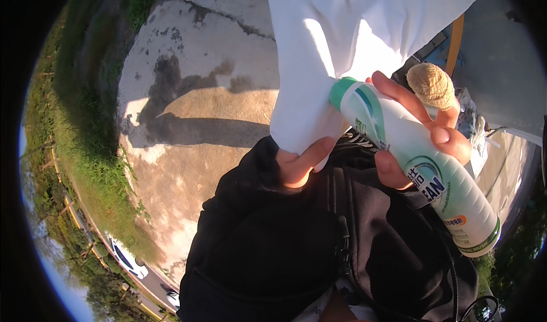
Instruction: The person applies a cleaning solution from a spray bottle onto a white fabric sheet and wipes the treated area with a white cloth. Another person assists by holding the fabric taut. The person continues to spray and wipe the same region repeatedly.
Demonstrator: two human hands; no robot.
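My right hand (444,130) grips a white and green cleaner bottle (410,151) that bears writing. One of its fingertips wears a beige fabric wrap (430,85). The bottle is tilted, its green end (342,92) against or just over a white cloth garment (307,83), and its base points down to the right. My left hand (301,164) holds the lower part of the garment, one finger lying over the fabric and the rest partly hidden by it. The garment spreads up past the top of the view, with bright sunlit patches.
Concrete ground (188,168) with a cast shadow lies left of the garment. Grass (102,185) borders it, and white cars (128,258) stand on a road beyond. At right are a grey panel (500,65) and a white plastic bag (478,147). My black jacket (282,232) fills the lower middle.
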